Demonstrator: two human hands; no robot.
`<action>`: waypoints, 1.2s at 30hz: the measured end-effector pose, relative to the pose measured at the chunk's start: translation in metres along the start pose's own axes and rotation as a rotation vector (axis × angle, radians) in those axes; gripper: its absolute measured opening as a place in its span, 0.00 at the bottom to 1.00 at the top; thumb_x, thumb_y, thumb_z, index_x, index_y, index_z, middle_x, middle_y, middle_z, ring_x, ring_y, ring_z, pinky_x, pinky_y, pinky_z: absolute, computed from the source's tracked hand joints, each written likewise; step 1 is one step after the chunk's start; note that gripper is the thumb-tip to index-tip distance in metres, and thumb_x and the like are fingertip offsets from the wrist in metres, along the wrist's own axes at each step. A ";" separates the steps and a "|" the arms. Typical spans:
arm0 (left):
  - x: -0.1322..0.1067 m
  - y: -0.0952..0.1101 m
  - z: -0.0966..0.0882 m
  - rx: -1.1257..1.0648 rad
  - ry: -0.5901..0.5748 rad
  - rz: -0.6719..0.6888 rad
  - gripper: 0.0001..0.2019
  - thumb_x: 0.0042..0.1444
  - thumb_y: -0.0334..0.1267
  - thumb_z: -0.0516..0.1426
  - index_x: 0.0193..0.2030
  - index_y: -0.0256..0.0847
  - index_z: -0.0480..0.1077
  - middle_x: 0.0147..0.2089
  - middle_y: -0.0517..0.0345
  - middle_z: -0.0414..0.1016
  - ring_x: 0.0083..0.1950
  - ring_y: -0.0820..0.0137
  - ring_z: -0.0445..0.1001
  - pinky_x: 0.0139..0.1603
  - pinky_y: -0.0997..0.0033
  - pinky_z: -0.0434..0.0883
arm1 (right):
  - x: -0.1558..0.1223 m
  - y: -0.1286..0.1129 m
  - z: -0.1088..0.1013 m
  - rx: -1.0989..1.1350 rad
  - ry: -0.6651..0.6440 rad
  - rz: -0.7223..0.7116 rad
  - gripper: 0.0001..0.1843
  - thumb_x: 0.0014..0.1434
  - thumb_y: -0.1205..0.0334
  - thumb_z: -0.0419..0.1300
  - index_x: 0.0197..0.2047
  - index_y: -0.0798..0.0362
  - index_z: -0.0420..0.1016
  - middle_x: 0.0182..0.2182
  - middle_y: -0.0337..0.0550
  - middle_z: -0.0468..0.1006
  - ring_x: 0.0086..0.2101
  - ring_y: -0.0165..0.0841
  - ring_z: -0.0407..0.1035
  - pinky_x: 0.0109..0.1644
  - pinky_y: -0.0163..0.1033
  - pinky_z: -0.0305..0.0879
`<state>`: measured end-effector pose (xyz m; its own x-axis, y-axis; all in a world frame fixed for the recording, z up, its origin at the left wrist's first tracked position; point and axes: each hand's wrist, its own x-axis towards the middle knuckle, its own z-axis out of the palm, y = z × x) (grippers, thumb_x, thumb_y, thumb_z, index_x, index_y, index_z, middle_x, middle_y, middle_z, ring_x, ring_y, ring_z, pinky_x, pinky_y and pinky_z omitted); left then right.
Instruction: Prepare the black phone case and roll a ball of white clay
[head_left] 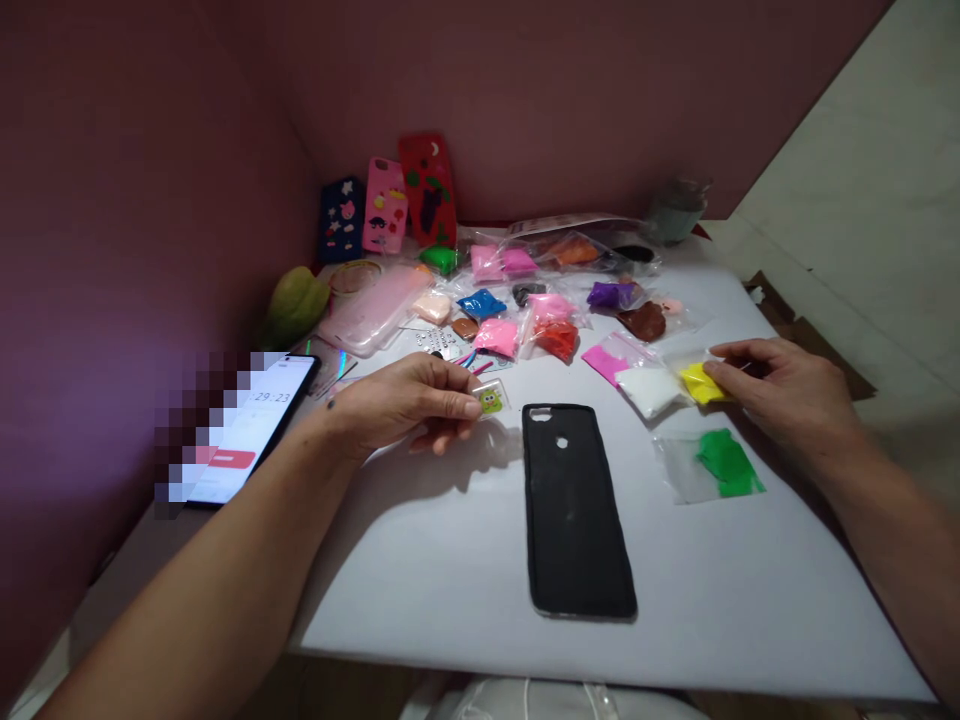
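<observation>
My left hand (409, 400) pinches a small clear packet with a green frog figure (491, 400), held just above the white sheet (450, 570). My right hand (780, 385) rests at the right, its fingers closed on a clear bag of yellow clay (699, 383). Between the hands lies a black phone case (576, 510), flat, with its camera hole at the far end. A bag of white clay (649, 390) sits beside the yellow one, and a bag of green clay (721, 465) lies in front of my right hand.
Several clay bags in pink, blue, purple, red and brown (555, 300) crowd the far side. Three decorated phone cases (386, 205) lean on the wall. A lit phone (251, 425) lies at the left, beside a clear case (375, 305) and a green fruit (294, 305).
</observation>
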<state>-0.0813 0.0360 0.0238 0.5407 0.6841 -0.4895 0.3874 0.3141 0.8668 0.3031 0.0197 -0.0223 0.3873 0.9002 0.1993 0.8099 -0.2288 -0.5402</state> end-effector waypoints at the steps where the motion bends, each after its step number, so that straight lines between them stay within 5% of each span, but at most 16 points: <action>1: 0.000 0.000 0.000 0.000 -0.001 -0.007 0.09 0.56 0.39 0.61 0.28 0.36 0.71 0.19 0.61 0.70 0.18 0.79 0.64 0.19 0.81 0.61 | 0.000 -0.001 0.000 -0.001 0.006 0.003 0.25 0.44 0.47 0.60 0.40 0.55 0.82 0.38 0.51 0.80 0.36 0.44 0.72 0.46 0.49 0.67; 21: 0.006 -0.001 -0.003 0.073 -0.030 0.055 0.12 0.57 0.39 0.62 0.26 0.36 0.70 0.22 0.62 0.71 0.20 0.80 0.68 0.19 0.80 0.59 | -0.004 -0.009 -0.001 0.016 0.019 0.068 0.20 0.48 0.54 0.62 0.42 0.55 0.82 0.38 0.47 0.79 0.27 0.32 0.63 0.37 0.41 0.63; 36: 0.005 0.001 -0.001 0.103 0.009 -0.002 0.11 0.55 0.42 0.62 0.29 0.35 0.71 0.22 0.60 0.71 0.19 0.79 0.66 0.20 0.80 0.60 | -0.003 -0.007 -0.002 0.018 0.010 0.062 0.18 0.49 0.55 0.62 0.40 0.55 0.82 0.36 0.47 0.78 0.28 0.32 0.63 0.40 0.42 0.64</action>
<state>-0.0789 0.0409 0.0223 0.5336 0.6895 -0.4898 0.4632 0.2463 0.8513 0.2972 0.0179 -0.0175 0.4411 0.8806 0.1732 0.7759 -0.2772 -0.5667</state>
